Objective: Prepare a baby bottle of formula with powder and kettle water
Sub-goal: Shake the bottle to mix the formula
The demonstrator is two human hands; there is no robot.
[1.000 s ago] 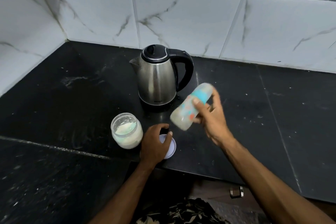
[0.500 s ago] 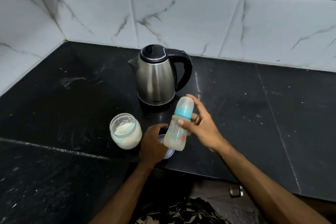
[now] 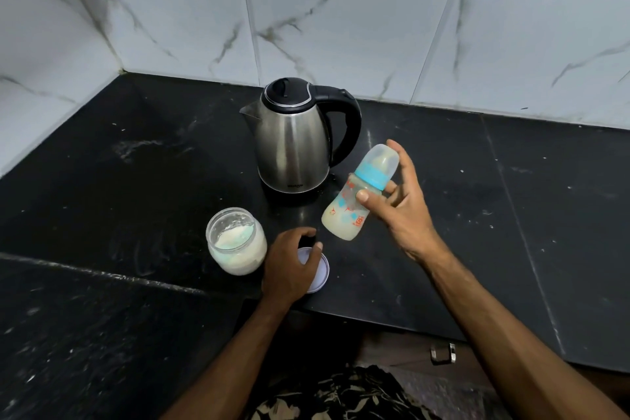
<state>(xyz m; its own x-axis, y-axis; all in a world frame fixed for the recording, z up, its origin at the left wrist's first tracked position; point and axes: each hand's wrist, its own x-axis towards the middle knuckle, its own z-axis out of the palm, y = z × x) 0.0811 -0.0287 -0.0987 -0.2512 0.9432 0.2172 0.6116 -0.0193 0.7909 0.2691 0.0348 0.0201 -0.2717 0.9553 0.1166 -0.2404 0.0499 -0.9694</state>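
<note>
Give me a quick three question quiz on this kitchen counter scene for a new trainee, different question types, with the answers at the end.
1. True or false: the baby bottle stands upright on the counter.
2. Multiple choice: what lies under the left hand? A) a spoon B) a round white lid C) a cloth
3. Fill in: the open jar of powder sits to the ___ of the left hand, as the camera sees it.

Key
1. False: the right hand holds it tilted above the counter, in front of the kettle.
2. B
3. left
</note>
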